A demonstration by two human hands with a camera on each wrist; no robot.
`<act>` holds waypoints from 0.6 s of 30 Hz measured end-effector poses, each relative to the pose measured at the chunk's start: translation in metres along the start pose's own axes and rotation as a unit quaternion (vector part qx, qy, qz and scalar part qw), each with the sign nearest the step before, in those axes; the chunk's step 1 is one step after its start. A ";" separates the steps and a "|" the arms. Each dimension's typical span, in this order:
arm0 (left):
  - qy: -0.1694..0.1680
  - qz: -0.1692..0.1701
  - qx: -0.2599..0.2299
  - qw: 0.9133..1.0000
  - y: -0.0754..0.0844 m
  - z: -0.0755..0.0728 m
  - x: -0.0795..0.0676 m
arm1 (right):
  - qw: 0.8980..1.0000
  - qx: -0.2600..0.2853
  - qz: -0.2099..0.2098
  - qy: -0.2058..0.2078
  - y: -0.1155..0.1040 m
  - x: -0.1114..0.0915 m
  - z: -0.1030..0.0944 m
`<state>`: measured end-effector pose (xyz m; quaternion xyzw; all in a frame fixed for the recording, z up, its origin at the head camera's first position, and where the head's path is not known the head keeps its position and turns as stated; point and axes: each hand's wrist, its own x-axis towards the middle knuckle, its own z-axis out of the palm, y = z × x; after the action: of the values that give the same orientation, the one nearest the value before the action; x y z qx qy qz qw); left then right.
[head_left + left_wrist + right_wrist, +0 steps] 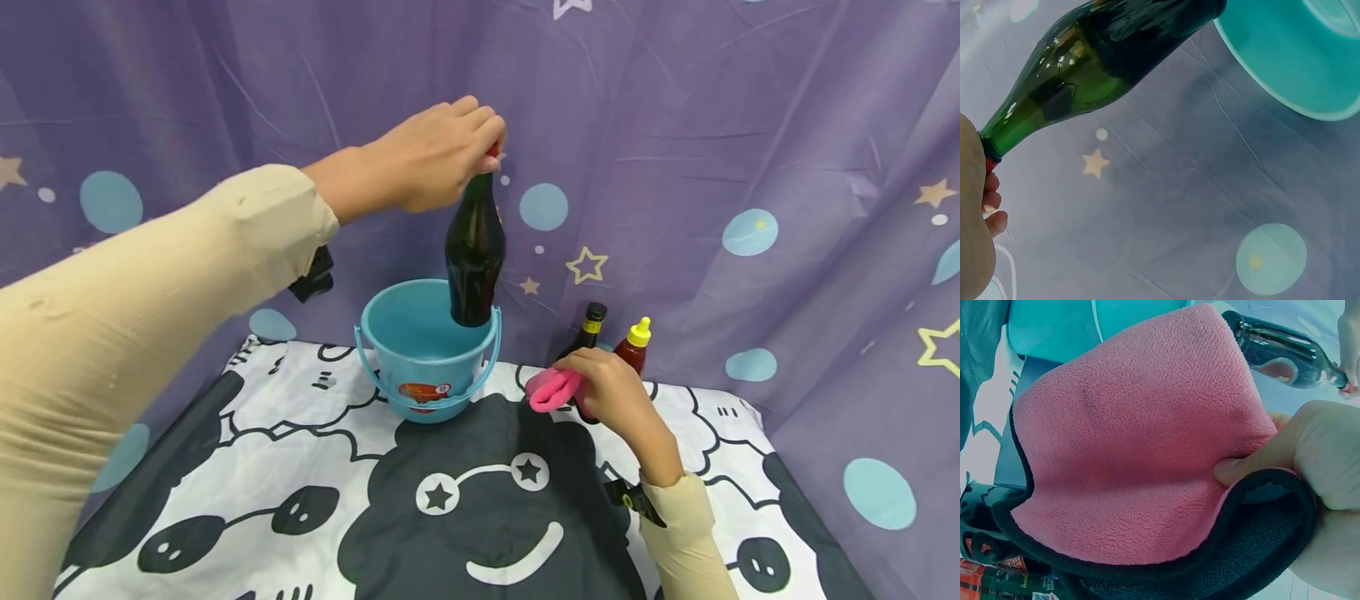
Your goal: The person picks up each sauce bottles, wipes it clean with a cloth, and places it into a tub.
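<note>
Dark green glass bottle hangs upright from my left hand, pinched at its red cap so its base clears the blue plastic bucket below. At four o'clock, my right hand clutches the folded pink fleece cloth.

Makeshift recording booth: star-printed purple backdrop, cartoon tablecloth.

Blocked behind right hand by two sauce bottles. Bucket mouth partly filled by dark bottle. Stayed open across front cloth.
</note>
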<state>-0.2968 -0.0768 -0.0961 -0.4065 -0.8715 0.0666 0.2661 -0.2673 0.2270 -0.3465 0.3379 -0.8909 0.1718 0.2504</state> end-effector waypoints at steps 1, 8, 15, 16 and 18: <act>-0.002 -0.001 0.003 1.000 -0.003 0.001 0.000 | 1.000 -0.001 -0.002 0.001 0.000 0.000 0.000; -0.015 0.003 0.030 0.999 -0.024 0.010 0.002 | 1.000 -0.002 -0.006 -0.005 0.000 0.008 -0.003; -0.042 0.019 0.055 0.997 -0.033 0.032 0.004 | 1.000 -0.002 0.005 -0.007 -0.002 0.003 -0.005; -0.043 0.019 0.056 0.997 -0.033 0.036 0.002 | 1.000 -0.001 0.006 -0.007 -0.002 0.001 -0.005; -0.044 0.022 0.063 0.997 -0.033 0.045 -0.002 | 1.000 0.003 0.008 -0.009 -0.002 -0.002 -0.004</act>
<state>-0.3410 -0.0953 -0.1238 -0.4050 -0.8672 0.1454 0.2506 -0.2632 0.2290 -0.3442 0.3331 -0.8951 0.1731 0.2404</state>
